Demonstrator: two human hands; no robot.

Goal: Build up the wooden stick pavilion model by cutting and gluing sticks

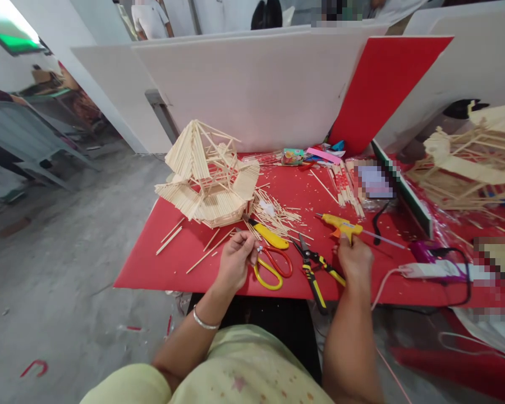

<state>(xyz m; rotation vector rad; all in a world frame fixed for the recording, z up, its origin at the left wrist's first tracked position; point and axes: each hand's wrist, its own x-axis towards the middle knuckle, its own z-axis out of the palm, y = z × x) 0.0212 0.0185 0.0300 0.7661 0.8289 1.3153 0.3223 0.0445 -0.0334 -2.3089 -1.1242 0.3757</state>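
Observation:
My left hand [234, 259] is closed in a pinch on a thin wooden stick [240, 232], held just in front of a roofed model built of sticks [208, 177]. My right hand [353, 259] is wrapped round the handle of a yellow glue gun [341, 225], whose nozzle points left above the red table [160, 264]. Between my hands lie scissors with yellow and red handles [272, 267], a yellow-handled cutter [269, 235] and yellow-and-black pliers [313, 266].
Loose sticks [278, 213] are scattered behind the tools. A second stick model [467, 165] stands at the right. A power strip and cables [429, 271] lie right of my hand. White and red boards [382, 84] wall the table's back. Bare concrete floor lies to the left.

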